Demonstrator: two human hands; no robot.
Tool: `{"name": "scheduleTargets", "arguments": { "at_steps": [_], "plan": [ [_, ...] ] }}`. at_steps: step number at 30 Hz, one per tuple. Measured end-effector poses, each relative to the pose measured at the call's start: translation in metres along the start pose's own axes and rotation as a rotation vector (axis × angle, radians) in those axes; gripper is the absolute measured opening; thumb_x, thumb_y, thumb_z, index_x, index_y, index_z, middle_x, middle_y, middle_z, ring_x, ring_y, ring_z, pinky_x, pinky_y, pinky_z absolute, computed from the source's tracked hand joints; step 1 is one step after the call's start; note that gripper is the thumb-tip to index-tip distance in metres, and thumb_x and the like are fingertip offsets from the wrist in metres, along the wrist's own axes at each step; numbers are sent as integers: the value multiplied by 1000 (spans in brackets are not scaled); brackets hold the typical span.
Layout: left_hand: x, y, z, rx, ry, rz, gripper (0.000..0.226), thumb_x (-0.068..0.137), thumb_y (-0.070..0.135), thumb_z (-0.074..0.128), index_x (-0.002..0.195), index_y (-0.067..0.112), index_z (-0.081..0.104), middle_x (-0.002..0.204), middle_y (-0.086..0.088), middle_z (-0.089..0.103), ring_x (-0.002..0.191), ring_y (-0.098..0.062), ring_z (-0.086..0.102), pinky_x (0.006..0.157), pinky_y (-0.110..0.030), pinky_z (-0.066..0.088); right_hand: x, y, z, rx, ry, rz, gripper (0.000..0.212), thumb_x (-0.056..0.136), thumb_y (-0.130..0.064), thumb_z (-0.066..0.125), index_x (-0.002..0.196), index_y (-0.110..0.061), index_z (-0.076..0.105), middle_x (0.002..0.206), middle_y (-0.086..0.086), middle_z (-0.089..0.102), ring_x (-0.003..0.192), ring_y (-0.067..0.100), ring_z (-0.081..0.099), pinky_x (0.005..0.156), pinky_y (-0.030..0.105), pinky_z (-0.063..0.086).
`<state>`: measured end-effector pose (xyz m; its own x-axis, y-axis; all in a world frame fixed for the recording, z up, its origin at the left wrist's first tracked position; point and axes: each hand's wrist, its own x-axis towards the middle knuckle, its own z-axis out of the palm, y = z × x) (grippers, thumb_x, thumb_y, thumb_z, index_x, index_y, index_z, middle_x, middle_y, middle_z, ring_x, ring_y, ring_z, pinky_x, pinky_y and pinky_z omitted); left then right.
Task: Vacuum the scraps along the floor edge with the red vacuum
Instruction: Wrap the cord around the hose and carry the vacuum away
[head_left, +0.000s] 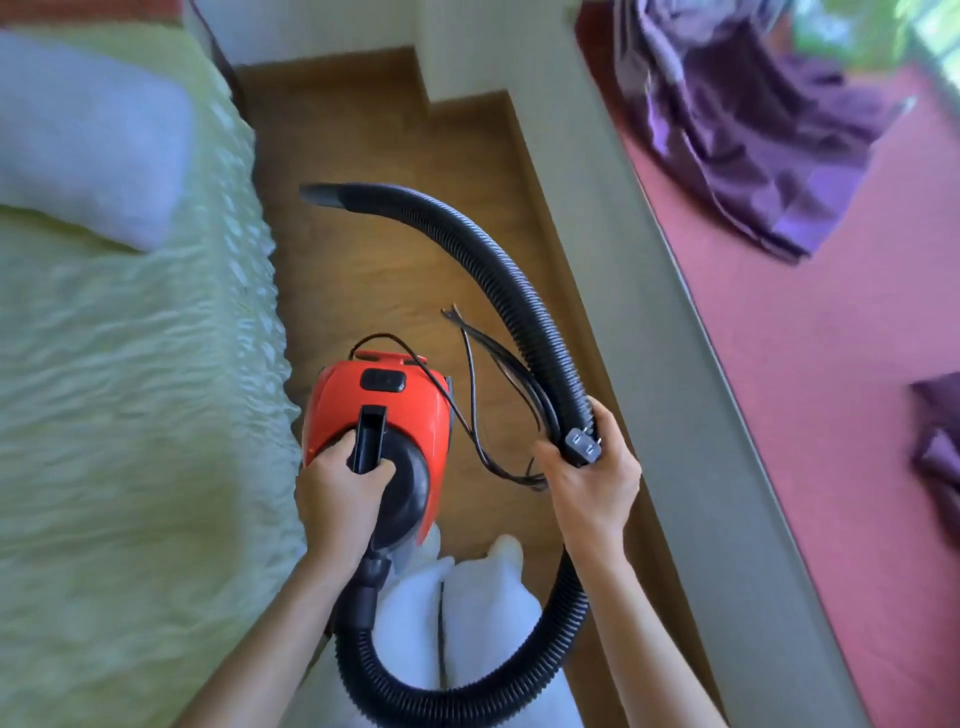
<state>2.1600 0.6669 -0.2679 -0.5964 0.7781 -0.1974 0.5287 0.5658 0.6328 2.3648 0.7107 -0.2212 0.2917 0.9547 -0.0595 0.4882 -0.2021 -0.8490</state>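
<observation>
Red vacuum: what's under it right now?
Under the red vacuum, which the left hand holds up by its handle, lie wooden floor and a white-socked foot. The floor directly beneath its body is covered, so scraps there can't be confirmed.

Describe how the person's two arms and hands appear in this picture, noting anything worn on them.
Both forearms are bare up to the frame's bottom edge, with no sleeves visible. The left hand and right hand wear no gloves, and no rings, watch or bracelets can be seen. Fingernails look short and unpainted.
</observation>
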Motion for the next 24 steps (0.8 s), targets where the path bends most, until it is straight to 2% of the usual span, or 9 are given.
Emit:
{"name": "scheduleTargets", "arguments": {
  "at_steps": [5,9,11,13,15,18,21,24],
  "plan": [
    [-19,23,-52,-45,192,-35,11,68,10,71,68,8,60,48,-6,46,49,-25,41,49,-33,35,10,-51,-11,93,-149,-152,51,65,-14,73,112,-29,61,91,-20,67,82,8,67,76,43,57],
    [-51,32,-79,-89,349,-125,11,66,12,72,68,9,61,49,-4,47,49,-25,39,51,-38,41,18,-77,-21,146,-328,-231,51,68,-11,76,115,-26,62,95,-15,69,85,7,67,78,42,57],
    [-74,32,-90,-113,437,-185,12,66,13,72,68,8,61,49,-5,49,50,-25,41,52,-38,41,18,-92,-28,175,-427,-277,50,70,-9,76,116,-23,63,94,-10,69,79,1,66,73,32,58],
    [-98,31,-102,-153,513,-249,16,64,22,70,71,9,63,50,-7,54,52,-28,50,54,-40,45,13,-109,-35,225,-537,-330,48,72,0,73,117,-15,62,94,0,68,63,-6,63,56,13,52],
    [-123,27,-113,-195,578,-321,28,59,31,62,76,10,66,51,-7,58,57,-30,57,57,-43,50,3,-120,-40,257,-646,-383,46,75,5,70,118,-8,61,93,5,66,55,-8,59,47,8,45],
    [-168,16,-129,-206,649,-430,31,57,35,58,76,11,65,53,-7,59,59,-31,59,60,-46,51,-20,-128,-42,246,-746,-452,44,74,-1,70,115,-13,62,88,1,67,57,-3,60,52,15,47],
    [-220,-2,-143,-219,725,-536,28,57,34,58,71,11,63,53,-9,59,59,-31,61,59,-47,51,-56,-131,-39,212,-850,-469,41,71,-8,72,111,-16,64,78,-3,66,54,2,57,55,28,50],
    [-279,-23,-151,-244,793,-640,24,57,33,59,68,12,60,54,-10,58,59,-32,60,58,-47,50,-103,-130,-36,207,-957,-508,40,65,-22,70,104,-21,65,70,-8,62,56,7,54,58,35,50]
  ]
}}
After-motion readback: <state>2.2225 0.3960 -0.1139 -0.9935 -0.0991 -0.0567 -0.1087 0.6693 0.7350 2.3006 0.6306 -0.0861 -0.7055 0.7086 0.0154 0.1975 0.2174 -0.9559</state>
